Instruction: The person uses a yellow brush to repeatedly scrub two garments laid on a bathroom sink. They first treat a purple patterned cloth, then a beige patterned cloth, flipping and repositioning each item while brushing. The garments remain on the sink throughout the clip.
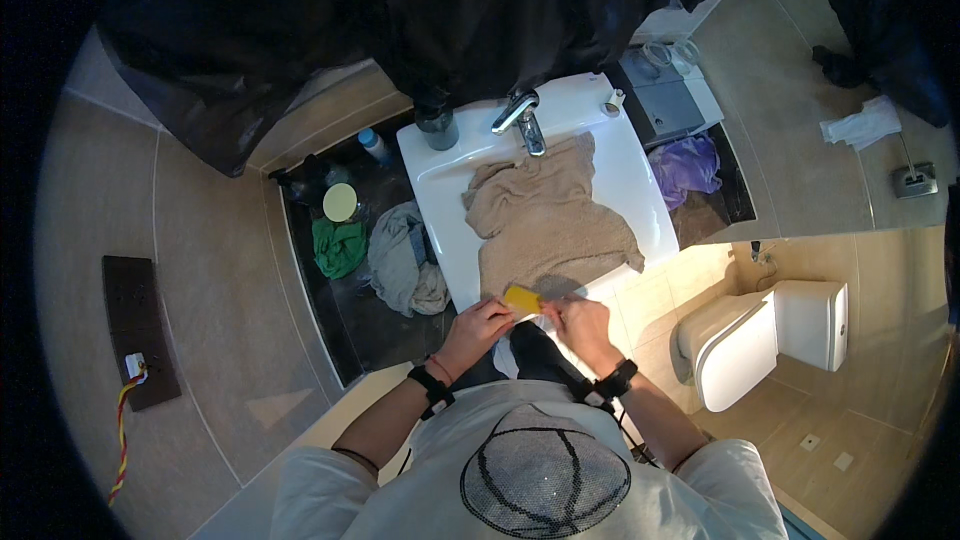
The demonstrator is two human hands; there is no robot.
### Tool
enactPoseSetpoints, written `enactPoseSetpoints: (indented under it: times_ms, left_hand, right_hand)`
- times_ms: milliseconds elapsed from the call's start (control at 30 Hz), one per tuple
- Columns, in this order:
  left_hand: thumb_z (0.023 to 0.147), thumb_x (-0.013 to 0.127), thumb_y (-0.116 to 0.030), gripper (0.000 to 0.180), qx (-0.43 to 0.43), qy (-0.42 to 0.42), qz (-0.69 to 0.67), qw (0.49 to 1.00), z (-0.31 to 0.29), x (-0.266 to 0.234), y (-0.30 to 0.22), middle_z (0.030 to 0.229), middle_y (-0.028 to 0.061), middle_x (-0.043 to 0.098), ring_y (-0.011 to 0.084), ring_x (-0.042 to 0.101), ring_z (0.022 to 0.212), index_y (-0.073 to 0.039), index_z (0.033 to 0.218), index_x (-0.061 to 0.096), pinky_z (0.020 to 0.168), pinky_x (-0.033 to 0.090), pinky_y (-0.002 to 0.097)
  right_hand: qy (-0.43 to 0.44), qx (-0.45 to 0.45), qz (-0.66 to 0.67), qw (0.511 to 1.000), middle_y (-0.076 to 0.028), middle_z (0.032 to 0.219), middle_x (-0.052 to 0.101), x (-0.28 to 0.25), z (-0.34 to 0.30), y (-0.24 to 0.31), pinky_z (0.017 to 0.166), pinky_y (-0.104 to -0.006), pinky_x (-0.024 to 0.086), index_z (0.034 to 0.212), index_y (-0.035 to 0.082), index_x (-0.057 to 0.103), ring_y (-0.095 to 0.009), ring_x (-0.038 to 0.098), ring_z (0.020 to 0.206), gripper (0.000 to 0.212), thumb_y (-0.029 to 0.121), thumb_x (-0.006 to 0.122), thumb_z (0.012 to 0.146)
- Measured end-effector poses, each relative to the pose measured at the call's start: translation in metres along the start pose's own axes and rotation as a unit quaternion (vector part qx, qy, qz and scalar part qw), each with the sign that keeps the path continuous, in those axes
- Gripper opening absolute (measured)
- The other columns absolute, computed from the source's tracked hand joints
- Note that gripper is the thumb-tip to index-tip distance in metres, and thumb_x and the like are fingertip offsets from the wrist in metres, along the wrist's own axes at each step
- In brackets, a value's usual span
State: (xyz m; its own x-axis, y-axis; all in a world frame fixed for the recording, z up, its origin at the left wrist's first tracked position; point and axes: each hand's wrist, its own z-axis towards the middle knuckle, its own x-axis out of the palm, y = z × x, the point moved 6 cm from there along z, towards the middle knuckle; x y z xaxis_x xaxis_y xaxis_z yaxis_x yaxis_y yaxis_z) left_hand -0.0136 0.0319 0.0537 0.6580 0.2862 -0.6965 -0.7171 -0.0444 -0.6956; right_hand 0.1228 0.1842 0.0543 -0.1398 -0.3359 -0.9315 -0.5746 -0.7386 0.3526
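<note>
Between my two hands, just in front of the sink's near edge, is a small flat yellow piece (pixel 521 299); its exact kind is too small to make out. My left hand (pixel 478 328) pinches its left side, where a pale part shows. At its right end, the fingers of my right hand (pixel 583 326) are closed on it. Beyond my hands a brown towel (pixel 560 225) lies crumpled across the white sink (pixel 440 190), draped over its near rim. A chrome faucet (pixel 521 122) stands at the sink's back, above the towel.
Left of the sink, the dark counter (pixel 390 345) holds a grey cloth (pixel 398 260), a green cloth (pixel 340 246), a round pale lid (pixel 340 203) and a blue-capped bottle (pixel 372 143). A purple bag (pixel 685 168) and grey box (pixel 655 100) lie right. A toilet (pixel 740 345) stands lower right.
</note>
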Motion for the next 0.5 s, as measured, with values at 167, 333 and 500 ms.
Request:
enactPoseSetpoints:
  times_ms: [167,333,500]
  left_hand:
    - [0.082,0.072,-0.012,0.015,-0.025,0.011,-0.016,0.999,-0.002,-0.002,0.002,0.098,0.0060,0.065,0.0250,0.066,0.100,-0.005,0.095,0.072,0.084,0.055,0.0353]
    - [0.081,0.072,-0.011,0.015,-0.035,0.015,-0.019,0.999,-0.004,0.002,0.007,0.099,0.0064,0.065,0.0251,0.066,0.100,-0.005,0.095,0.072,0.083,0.056,0.0350]
    - [0.081,0.072,-0.010,0.014,-0.028,0.006,-0.017,0.999,-0.005,0.000,0.005,0.099,0.0064,0.065,0.0246,0.066,0.099,-0.005,0.094,0.072,0.082,0.056,0.0344]
  right_hand:
    - [-0.035,0.112,-0.059,0.991,-0.006,0.074,0.070,-0.021,0.021,-0.074,0.054,-0.0367,0.050,0.088,0.024,0.076,-0.025,0.066,0.062,0.009,0.024,0.070,0.082]
    - [0.012,-0.014,0.009,1.000,-0.007,0.073,0.069,0.002,0.006,0.006,0.054,-0.0368,0.050,0.088,0.022,0.076,-0.027,0.066,0.062,0.008,0.024,0.069,0.083]
    - [0.004,0.087,-0.044,0.995,-0.009,0.074,0.070,-0.003,0.022,-0.046,0.053,-0.0379,0.050,0.088,0.020,0.075,-0.027,0.067,0.061,0.012,0.027,0.065,0.086]
